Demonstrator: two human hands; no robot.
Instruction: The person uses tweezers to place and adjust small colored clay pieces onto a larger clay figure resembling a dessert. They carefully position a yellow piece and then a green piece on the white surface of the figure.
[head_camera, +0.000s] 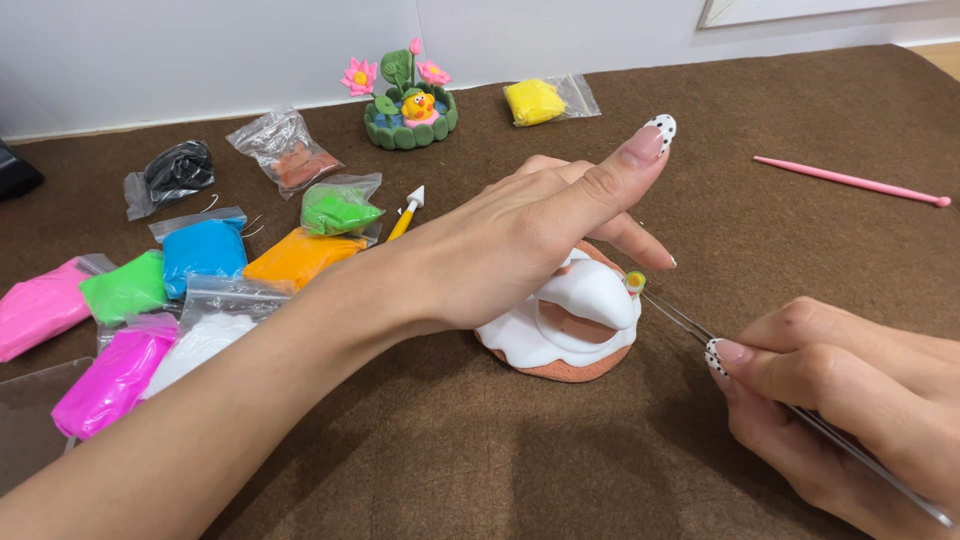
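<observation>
White clay model (585, 310) on brown disc base, lying flat mid-bench; thin metal tool (790, 408) tilted, small orange-green bead (635, 282) carried on tip against model.

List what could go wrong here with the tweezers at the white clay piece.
1. The tiny yellow bead sits at the tip of the tweezers in the right hand; it may drop onto the brown mat.
2. The left hand rests over the soft white clay piece and could dent it.
</observation>
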